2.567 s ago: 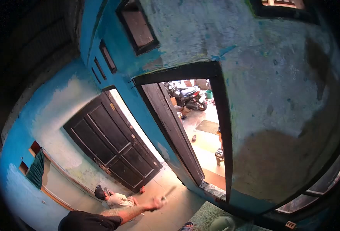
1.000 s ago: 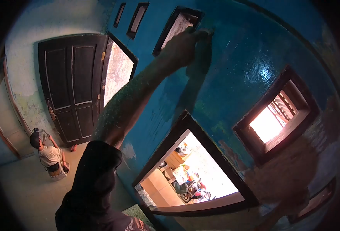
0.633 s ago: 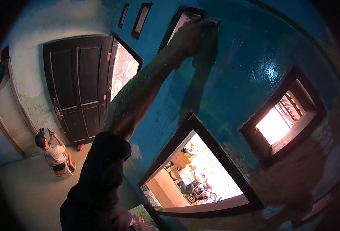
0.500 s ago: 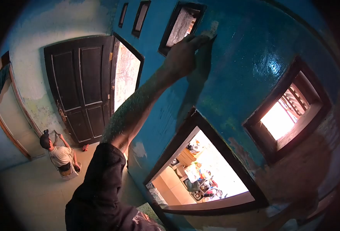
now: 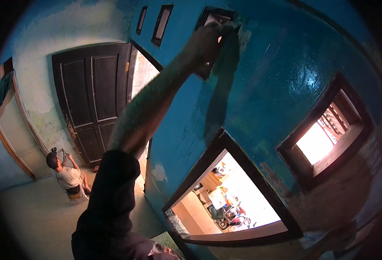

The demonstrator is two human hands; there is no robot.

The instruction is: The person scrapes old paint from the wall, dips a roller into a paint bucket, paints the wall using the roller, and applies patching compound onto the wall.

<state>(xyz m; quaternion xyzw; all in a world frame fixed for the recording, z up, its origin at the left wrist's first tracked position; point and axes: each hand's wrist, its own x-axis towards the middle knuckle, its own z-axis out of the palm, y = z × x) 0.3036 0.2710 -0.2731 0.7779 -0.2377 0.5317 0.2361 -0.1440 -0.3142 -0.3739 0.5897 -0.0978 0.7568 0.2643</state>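
Observation:
My left hand [image 5: 206, 41] reaches high up the blue wall [image 5: 260, 86], the arm stretched out in a dark sleeve. Its fingers are closed round what looks like a small flat scraper [image 5: 236, 27], mostly hidden by the hand and shadow. The scraper is at the wall beside the upper small window opening [image 5: 219, 14], which the hand partly covers. Just right of the fingers is a pale bare patch [image 5: 245, 38] in the paint. A long shadow of the arm falls on the wall. I do not see my right hand.
A person [image 5: 69, 175] in a light shirt crouches by the dark panelled door [image 5: 93, 86], holding something. Below my arm, a large window frame [image 5: 260, 173] opens onto cluttered household items [image 5: 230, 210]. Another framed window [image 5: 294, 167] is at right.
My left hand has moved up along the wall and slightly left, past the pale patch, with the scraper still in it. The view has shifted slightly.

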